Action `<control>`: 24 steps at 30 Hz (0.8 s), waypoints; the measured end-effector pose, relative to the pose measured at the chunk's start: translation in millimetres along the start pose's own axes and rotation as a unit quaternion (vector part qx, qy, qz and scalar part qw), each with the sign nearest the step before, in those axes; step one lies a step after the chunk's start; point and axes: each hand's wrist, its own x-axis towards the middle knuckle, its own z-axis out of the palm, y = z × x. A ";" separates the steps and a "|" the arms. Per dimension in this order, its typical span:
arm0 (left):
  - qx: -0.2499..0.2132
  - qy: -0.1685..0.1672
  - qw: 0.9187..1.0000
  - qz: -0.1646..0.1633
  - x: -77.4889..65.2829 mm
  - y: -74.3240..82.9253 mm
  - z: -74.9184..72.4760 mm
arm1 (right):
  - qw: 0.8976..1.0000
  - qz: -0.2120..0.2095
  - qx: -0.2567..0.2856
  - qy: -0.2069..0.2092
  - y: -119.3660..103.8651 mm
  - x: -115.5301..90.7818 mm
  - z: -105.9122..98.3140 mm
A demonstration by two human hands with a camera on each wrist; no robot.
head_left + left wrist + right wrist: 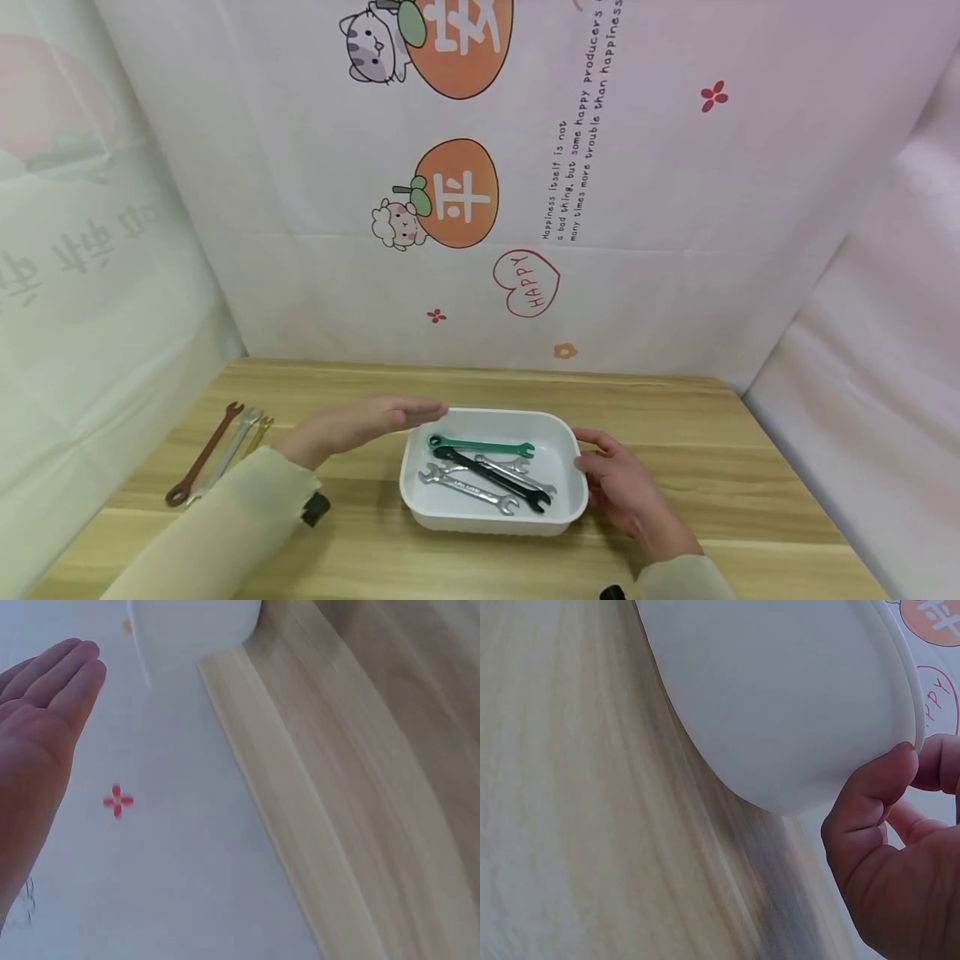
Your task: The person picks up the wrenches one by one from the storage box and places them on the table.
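A white plastic tray (491, 526) sits on the table in the head view. Inside it lie a green wrench (483, 447), a black wrench (495, 477) and several silver ones, among them a silver open-ended wrench (471, 490) at the front. My right hand (618, 487) pinches the tray's right rim between thumb and fingers, which the right wrist view shows up close. At the tray's back left corner, my left hand (367, 427) is held out flat, fingers straight and together, fingertips right at the rim. Nothing is in its palm in the left wrist view.
On the wooden table (352, 550), at the left, lie a reddish-brown wrench (201, 461), a silver wrench (235, 447) and a gold wrench (258, 435), side by side. A printed white cloth (637, 275) rises behind the table's back edge; more cloth hangs at both sides.
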 end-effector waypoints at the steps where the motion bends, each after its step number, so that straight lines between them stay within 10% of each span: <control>1: 0.011 0.001 1.000 -0.022 8.1 1.1 2.9 | 1.000 -0.001 0.000 0.000 0.1 -0.1 -0.1; 9: 0.039 0.013 0.980 -0.193 62.8 -4.5 21.8 | 1.000 -0.002 -0.003 0.001 1.1 -0.2 -0.4; 24: 0.051 0.022 0.969 -0.242 88.2 -24.7 39.7 | 1.000 -0.005 0.002 -0.004 -0.2 -0.3 0.5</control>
